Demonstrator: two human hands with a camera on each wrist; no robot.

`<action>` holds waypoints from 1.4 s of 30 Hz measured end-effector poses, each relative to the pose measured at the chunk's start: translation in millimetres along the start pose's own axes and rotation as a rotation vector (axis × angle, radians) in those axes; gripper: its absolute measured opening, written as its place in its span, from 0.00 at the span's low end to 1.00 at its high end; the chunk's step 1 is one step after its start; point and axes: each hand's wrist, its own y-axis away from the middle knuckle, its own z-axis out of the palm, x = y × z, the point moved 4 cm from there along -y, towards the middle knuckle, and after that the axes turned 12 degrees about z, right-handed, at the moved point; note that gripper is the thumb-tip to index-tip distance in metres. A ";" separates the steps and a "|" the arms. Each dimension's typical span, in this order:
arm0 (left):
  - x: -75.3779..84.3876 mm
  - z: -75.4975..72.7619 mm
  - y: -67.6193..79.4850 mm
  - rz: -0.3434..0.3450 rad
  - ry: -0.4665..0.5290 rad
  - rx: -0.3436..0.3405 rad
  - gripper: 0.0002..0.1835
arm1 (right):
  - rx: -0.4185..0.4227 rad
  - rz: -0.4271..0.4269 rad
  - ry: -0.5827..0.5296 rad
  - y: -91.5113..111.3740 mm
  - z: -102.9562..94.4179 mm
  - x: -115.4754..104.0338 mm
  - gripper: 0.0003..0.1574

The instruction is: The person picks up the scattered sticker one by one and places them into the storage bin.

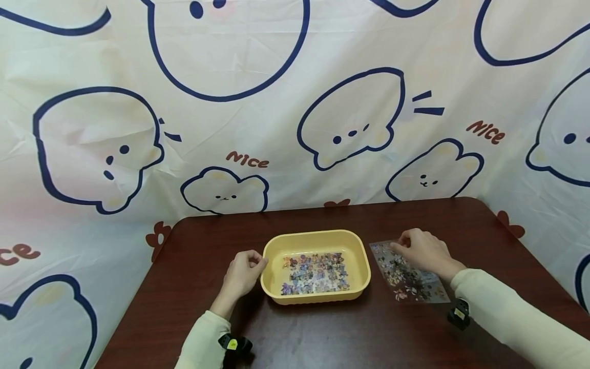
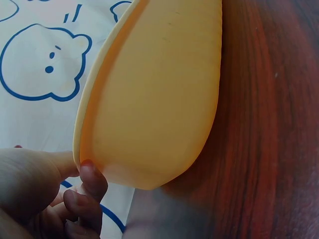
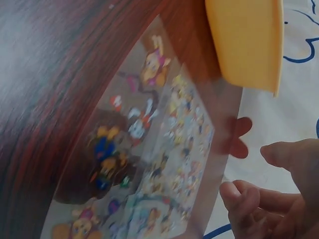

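Observation:
A yellow plastic basin [image 1: 315,297] sits mid-table, with many small colourful pieces [image 1: 315,271] on its floor. At the basin's left end, my left hand [image 1: 243,271] pinches the rim between thumb and fingers, which the left wrist view shows from the side [image 2: 89,184]. To the right of the basin lies a clear plastic sheet [image 1: 412,279] covered with small cartoon pictures. My right hand [image 1: 426,251] is over its far part. Seen from the right wrist, its thumb and fingers stand apart beside the sheet [image 3: 134,164], with nothing between them.
Everything rests on a dark reddish-brown wooden table [image 1: 313,338]. A white cloth [image 1: 286,128] with blue cartoon outlines hangs behind the table and along its sides. Black straps with small devices [image 1: 235,343] are worn at both wrists.

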 end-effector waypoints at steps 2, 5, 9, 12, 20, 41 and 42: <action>0.3 -0.6 -0.2 0.001 -0.001 0.002 0.11 | 0.008 0.006 0.017 -1.8 -0.1 4.3 0.19; 0.7 -1.8 0.2 0.004 -0.007 0.007 0.11 | 0.018 0.016 0.041 -4.0 -0.3 9.3 0.21; 0.6 -3.1 -0.2 -0.001 -0.014 0.008 0.11 | 0.019 0.027 0.057 -5.4 -0.3 14.8 0.20; 0.5 -3.4 -1.0 -0.007 -0.014 0.001 0.11 | 0.024 0.040 0.074 -5.8 -0.8 19.5 0.21; -1.2 -3.6 -0.8 -0.007 -0.020 -0.002 0.11 | 0.010 0.063 0.123 -7.5 0.0 31.4 0.28; 2.3 -1.9 0.5 0.001 -0.036 -0.004 0.11 | -0.047 0.120 0.230 -9.4 9.5 44.6 0.38; 2.3 -1.8 0.6 0.001 -0.035 -0.004 0.11 | -0.050 0.122 0.219 -9.7 9.7 45.1 0.37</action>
